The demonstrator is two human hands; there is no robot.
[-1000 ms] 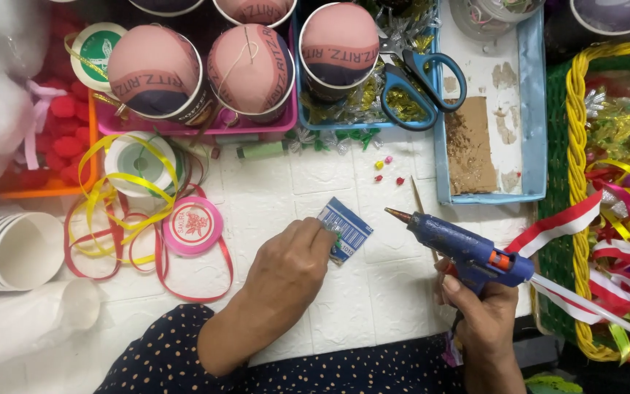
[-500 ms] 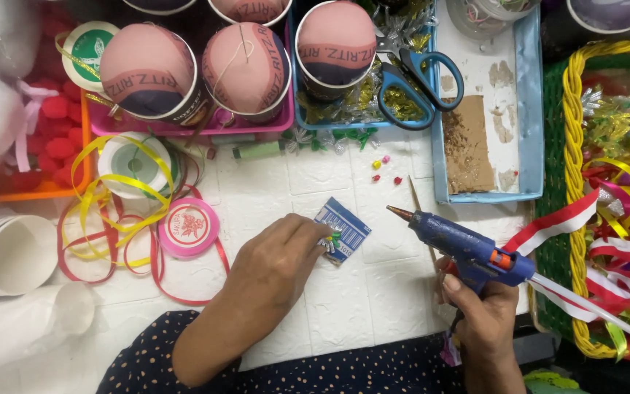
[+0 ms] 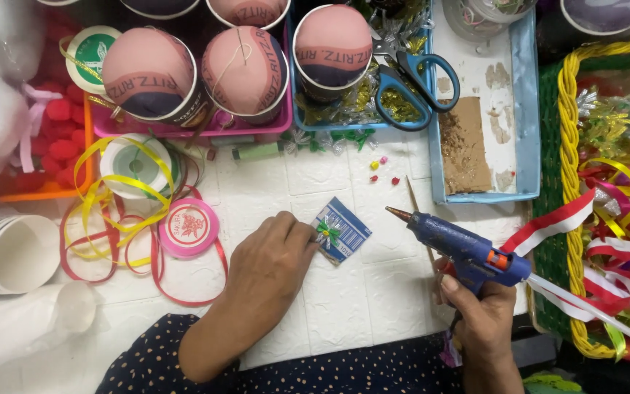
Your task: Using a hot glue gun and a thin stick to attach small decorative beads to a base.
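Observation:
My left hand rests on the white table and pinches the left edge of a small blue card that carries a tiny green and gold bow. My right hand grips a blue glue gun by its handle. The gun's copper nozzle points left and sits a short way to the right of the card, apart from it. A thin wooden stick lies behind the gun.
Pink-topped cups stand in pink and blue trays at the back. Blue scissors lie near a light-blue tray. Ribbon spools and loose ribbons sit left. Stacked paper cups lie far left, a yellow-green basket of ribbons right.
My left hand has shifted slightly on the card, and a small green and gold bow now shows on it. The glue gun has stayed nearly still.

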